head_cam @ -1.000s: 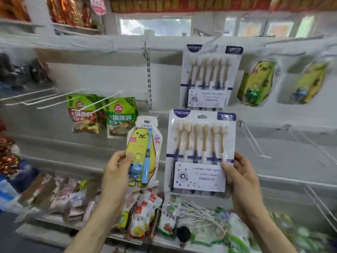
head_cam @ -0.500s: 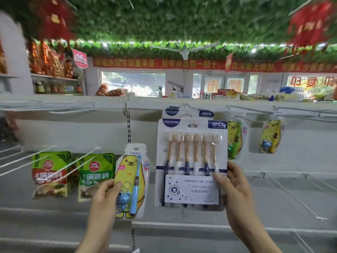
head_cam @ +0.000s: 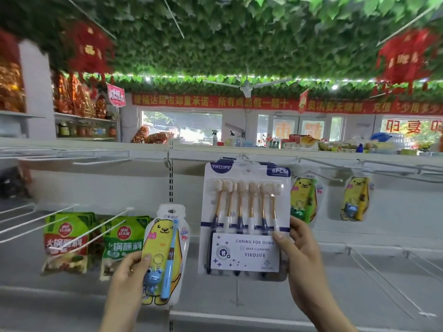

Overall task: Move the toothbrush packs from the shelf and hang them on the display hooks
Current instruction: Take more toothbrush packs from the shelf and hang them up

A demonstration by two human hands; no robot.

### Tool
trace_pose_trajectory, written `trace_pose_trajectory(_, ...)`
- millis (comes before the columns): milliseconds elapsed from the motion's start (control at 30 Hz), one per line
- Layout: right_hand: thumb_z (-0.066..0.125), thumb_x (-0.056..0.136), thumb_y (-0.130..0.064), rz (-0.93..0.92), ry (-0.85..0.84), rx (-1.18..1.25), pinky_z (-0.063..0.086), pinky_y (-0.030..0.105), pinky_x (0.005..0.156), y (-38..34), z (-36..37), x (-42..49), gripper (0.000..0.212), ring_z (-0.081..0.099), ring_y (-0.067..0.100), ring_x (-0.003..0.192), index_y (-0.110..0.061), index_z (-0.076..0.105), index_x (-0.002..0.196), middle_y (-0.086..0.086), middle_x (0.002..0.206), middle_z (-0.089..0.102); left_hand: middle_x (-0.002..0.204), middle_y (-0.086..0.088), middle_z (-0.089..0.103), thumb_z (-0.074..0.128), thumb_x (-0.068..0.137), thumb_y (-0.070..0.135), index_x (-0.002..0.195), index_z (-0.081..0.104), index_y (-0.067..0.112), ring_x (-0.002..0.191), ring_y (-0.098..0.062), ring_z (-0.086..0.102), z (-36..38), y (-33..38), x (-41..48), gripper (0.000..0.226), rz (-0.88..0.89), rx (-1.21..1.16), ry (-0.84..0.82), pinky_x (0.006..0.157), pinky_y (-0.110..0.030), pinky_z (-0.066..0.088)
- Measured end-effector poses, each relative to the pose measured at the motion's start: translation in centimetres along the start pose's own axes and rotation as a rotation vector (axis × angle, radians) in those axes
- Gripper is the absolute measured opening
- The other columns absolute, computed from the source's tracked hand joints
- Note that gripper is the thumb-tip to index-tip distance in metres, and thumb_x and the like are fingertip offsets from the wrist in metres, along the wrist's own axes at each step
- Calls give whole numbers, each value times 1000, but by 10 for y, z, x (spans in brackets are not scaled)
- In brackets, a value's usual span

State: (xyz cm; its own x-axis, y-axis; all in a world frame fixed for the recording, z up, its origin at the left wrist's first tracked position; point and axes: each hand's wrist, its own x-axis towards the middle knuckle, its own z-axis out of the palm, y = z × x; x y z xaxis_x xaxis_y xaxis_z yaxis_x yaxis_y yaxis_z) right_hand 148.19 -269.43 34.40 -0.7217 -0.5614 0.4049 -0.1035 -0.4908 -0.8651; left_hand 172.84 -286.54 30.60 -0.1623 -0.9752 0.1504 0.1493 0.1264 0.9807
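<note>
While fingers (head_cam: 279,236) pinch six-pack (head_cam: 244,212) right, bear-pack (head_cam: 165,238) left

Bright daylight from rear windows (head_cam: 182,127); edges blurred and bowed by wide-angle distortion.

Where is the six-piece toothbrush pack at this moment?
Head view, just right of centre: the right hand grips the six-piece toothbrush pack by its lower right edge, directly left of a hanging yellow bear pack.
</note>
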Motion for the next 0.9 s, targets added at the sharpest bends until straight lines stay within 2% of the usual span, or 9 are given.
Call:
trace_pose_trajectory(67,64,100,-7,-30,2,-3,65,46,82,0,-1,0,34,75,25,104,-21,61,130,5,120,75,96,-11,77,63,103,18,105,70,13,87,-26,71,-2,-1,0,9,8,4,14,70,-33,48)
trace_pose_trajectory(200,64,99,-4,-51,3,9,63,31,73,2,-3,1,34,76,20,96,-18,61,129,5,113,77,96,-11,77,63,104,21,103,70,18,90,-32,72,-5,-3,1,8,-5,5,44,85,-48,57)
trace_pose_trajectory(333,62,100,-2,-64,7,16,64,30,75,1,-3,2,33,76,18,94,-16,60,130,3,110,78,98,-10,78,64,103,24,103,70,20,95,-34,74,-7,-2,0,7,-19,4,57,96,-59,56)
trace_pose_trajectory(400,63,100,-4,-69,8,7,65,33,79,2,-4,3,34,76,19,98,-18,59,131,2,111,77,98,-8,78,63,104,22,104,69,17,94,-31,74,-7,-2,-1,8,-12,2,48,93,-52,57)
trace_pose_trajectory(500,63,101,-7,-71,11,-4,64,39,83,2,-4,4,34,76,20,101,-20,58,132,0,113,77,95,-3,76,62,104,20,102,67,17,88,-22,71,-7,0,-3,6,12,-6,44,78,-36,53)
trace_pose_trajectory(567,63,101,-7,-69,12,-13,63,41,84,4,-4,7,34,76,19,100,-21,58,132,-2,112,78,94,-3,77,62,104,20,104,68,16,86,-20,72,-6,0,-4,7,11,-10,38,73,-34,52)
trace_pose_trajectory(633,63,102,-6,-65,17,-17,64,37,79,8,-3,12,33,76,18,99,-21,59,131,-2,111,78,91,-3,79,61,105,19,106,68,14,82,-19,74,-6,-1,-4,9,7,-6,24,70,-34,54)
trace_pose_trajectory(767,63,103,-8,-41,27,-24,61,25,69,20,2,27,32,76,17,100,-22,58,131,-1,113,77,77,10,78,58,106,15,103,66,12,63,-1,72,-5,0,-7,9,19,2,7,56,-23,54)
trace_pose_trajectory(900,64,103,-12,-40,40,-62,60,27,73,33,6,51,34,73,21,109,-21,56,134,4,124,72,92,-5,79,58,106,15,106,67,11,67,-7,74,-5,0,-7,10,6,-13,0,65,-32,51)
